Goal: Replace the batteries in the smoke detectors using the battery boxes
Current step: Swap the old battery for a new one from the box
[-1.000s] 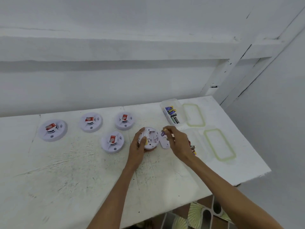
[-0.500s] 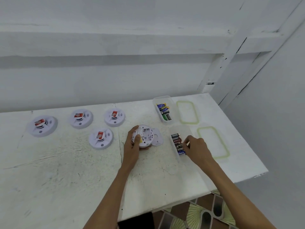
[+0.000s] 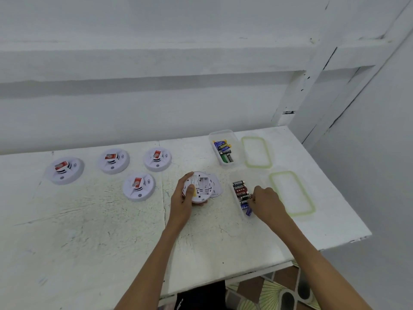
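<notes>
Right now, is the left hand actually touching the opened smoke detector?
Touching. The head view shows the left hand gripping the opened smoke detector, thumb lying across its upturned back, with no gap between them.

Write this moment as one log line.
left hand: holds opened detector | cover: off, beside detector | right hand: at batteries in near box, grip unclear

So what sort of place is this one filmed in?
Likely a plain room at home, used as a makeshift workbench: scuffed white table, bare white-painted walls, patterned floor tiles below the table edge.
</notes>
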The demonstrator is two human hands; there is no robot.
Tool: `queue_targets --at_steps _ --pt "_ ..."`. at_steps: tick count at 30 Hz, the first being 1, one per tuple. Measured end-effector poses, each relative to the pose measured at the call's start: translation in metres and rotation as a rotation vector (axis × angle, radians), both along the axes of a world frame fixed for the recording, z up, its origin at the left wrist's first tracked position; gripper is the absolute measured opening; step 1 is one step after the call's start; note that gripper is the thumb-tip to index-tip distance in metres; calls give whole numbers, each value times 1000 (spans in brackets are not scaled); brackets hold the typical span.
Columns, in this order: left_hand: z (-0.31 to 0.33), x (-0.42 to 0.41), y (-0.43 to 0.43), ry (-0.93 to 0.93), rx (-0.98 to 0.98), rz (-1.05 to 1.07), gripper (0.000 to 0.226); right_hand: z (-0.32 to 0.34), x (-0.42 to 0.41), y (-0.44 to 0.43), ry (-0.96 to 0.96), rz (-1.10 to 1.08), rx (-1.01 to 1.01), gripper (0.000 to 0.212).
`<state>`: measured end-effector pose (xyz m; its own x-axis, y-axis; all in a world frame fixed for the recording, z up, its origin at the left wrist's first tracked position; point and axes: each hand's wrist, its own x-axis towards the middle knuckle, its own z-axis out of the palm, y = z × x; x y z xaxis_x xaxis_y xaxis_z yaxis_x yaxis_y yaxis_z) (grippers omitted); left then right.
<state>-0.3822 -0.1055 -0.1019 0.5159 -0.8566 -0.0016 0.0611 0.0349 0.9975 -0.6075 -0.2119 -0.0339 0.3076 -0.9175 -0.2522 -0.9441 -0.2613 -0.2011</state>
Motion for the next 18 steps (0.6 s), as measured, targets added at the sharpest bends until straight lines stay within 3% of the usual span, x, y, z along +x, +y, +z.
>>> queue_targets --at_steps 6,11,18 --pt "7 -1 1 33 17 10 34 2 -1 2 52 -1 21 13" --pt "7 2 3 50 11 15 34 11 -1 -1 102 132 196 46" --pt "4 4 2 44 11 0 34 11 2 -10 162 192 178 53"
